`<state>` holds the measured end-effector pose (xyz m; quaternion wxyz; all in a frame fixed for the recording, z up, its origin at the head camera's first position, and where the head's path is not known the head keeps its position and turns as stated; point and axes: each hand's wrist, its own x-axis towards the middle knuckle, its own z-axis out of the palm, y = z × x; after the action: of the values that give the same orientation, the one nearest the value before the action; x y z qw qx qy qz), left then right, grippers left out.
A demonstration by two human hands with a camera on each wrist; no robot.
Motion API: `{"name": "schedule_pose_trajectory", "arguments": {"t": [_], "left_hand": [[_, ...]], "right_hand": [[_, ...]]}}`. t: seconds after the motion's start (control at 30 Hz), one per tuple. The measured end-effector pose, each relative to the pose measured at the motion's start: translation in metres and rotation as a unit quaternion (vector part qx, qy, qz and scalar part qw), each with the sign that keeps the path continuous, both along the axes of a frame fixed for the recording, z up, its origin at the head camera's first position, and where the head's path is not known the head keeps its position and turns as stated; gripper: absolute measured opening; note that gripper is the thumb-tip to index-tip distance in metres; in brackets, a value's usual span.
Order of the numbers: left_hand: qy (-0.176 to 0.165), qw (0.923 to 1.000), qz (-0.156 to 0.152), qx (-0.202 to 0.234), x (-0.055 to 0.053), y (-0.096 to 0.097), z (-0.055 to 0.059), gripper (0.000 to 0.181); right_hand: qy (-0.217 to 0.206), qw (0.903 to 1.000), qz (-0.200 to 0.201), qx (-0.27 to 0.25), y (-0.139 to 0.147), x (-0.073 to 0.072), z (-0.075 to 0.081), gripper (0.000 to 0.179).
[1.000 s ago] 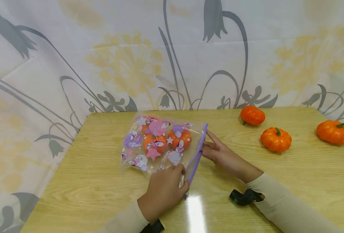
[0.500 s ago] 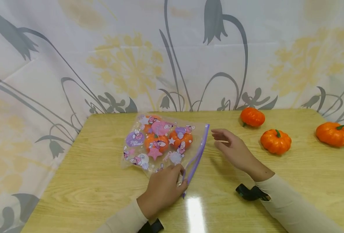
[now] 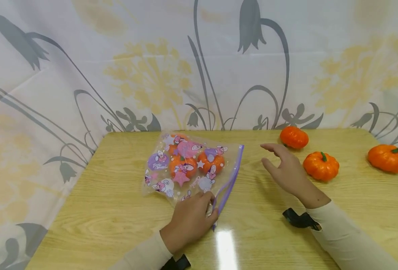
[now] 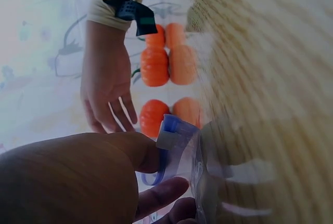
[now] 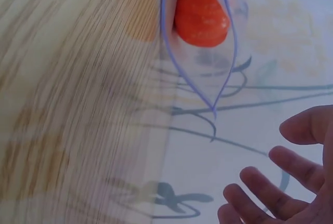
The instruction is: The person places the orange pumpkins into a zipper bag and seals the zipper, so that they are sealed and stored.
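Observation:
A clear zip bag [image 3: 231,157] printed with pink and purple cartoon figures lies on the table, its purple-edged mouth toward the right. Several orange pumpkins [image 3: 183,168] show through its plastic. My left hand [image 3: 192,221] pinches the near end of that mouth; the left wrist view has thumb and fingers on either side of the plastic by the purple strip [image 4: 165,164]. In the right wrist view the mouth gapes, with a pumpkin [image 5: 200,13] inside. My right hand [image 3: 286,168] hovers, fingers apart and holding nothing, between the bag and the loose pumpkins.
Three loose orange pumpkins with green stems sit on the right: one at the back [image 3: 294,137], one nearer [image 3: 321,166] beside my right hand, one by the right edge [image 3: 389,158]. A flower-printed cloth [image 3: 212,67] hangs behind the wooden table [image 3: 111,210].
My right hand has let go of the bag's far mouth edge and moved right, toward the loose pumpkins, its fingers spreading. My left hand has kept its hold on the bag.

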<state>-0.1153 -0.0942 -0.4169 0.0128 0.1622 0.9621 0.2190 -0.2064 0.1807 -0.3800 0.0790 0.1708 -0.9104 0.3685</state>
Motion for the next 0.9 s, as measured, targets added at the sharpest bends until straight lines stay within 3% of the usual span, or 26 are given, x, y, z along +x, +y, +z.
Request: {"name": "schedule_pose_trajectory", "arguments": {"t": [0.2, 0.27, 0.43, 0.5, 0.6, 0.9], "left_hand": [[-0.006, 1.0, -0.001, -0.002, -0.001, 0.002, 0.0, 0.02], [-0.014, 0.9999, -0.002, 0.0, -0.001, 0.002, 0.001, 0.021], [-0.012, 0.9999, 0.003, 0.005, 0.0, 0.0, 0.002, 0.021], [-0.009, 0.9999, 0.003, 0.005, 0.0, -0.002, 0.001, 0.021], [-0.007, 0.9999, 0.003, 0.007, 0.0, -0.003, 0.001, 0.021], [-0.011, 0.9999, -0.002, 0.011, 0.0, -0.001, -0.001, 0.02]], "right_hand": [[0.027, 0.999, -0.027, 0.025, 0.013, -0.007, -0.001, 0.043], [0.055, 0.9972, -0.032, 0.04, 0.019, -0.012, -0.003, 0.043], [0.146, 0.9832, -0.028, 0.105, 0.029, -0.032, -0.004, 0.041], [0.158, 0.9777, -0.029, 0.135, 0.032, -0.038, -0.002, 0.042], [0.144, 0.9724, -0.032, 0.181, 0.036, -0.044, 0.0, 0.044], [0.038, 0.9561, -0.051, 0.286, 0.041, -0.06, 0.001, 0.057]]}}
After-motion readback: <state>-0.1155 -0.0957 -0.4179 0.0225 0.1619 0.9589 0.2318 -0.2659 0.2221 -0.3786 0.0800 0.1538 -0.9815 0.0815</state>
